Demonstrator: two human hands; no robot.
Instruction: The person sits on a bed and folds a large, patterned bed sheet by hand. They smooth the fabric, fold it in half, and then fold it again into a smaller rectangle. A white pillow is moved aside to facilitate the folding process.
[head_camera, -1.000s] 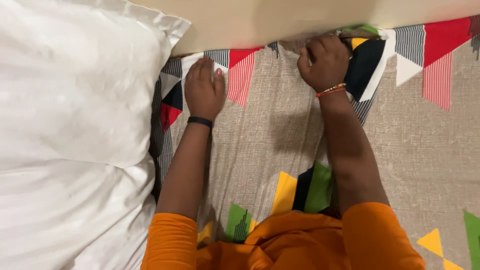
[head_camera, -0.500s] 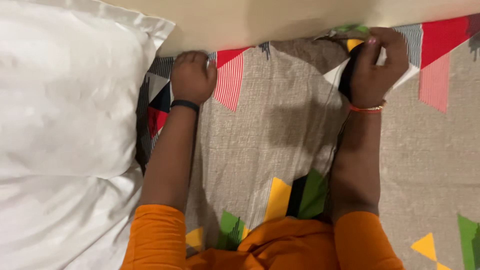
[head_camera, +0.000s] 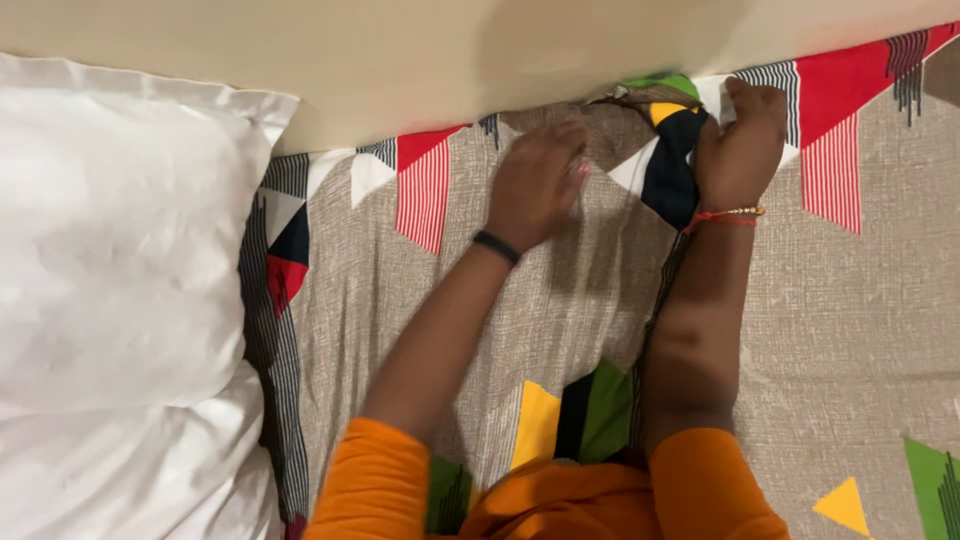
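Grey-beige cotton bedsheet (head_camera: 520, 300) with red, green, yellow and black triangles covers the bed; its top edge runs along the cream headboard (head_camera: 400, 60); your left hand (head_camera: 535, 190) lies on the sheet close under that edge, fingers curled loosely, holding nothing that I can see, slightly blurred; your right hand (head_camera: 740, 140) is clenched on a bunched fold of sheet (head_camera: 670, 150), black, green and yellow, right at the headboard gap; white pillow (head_camera: 120, 230) sits well to the left, overlapping the sheet's striped border, with white bedding (head_camera: 110, 470) below it.

Risks, as I judge them: the bunched fold is thick; if you push it into the gap as a lump it may spring back out or leave a ridge; pulling hard with the right hand alone could drag the stretch on the left loose, since the left hand only rests on the cloth; knuckles are close to the headboard, so a fast shove could scrape them.

Packages, labels, signs: none visible; the only markings are the sheet's printed triangles and stripes.
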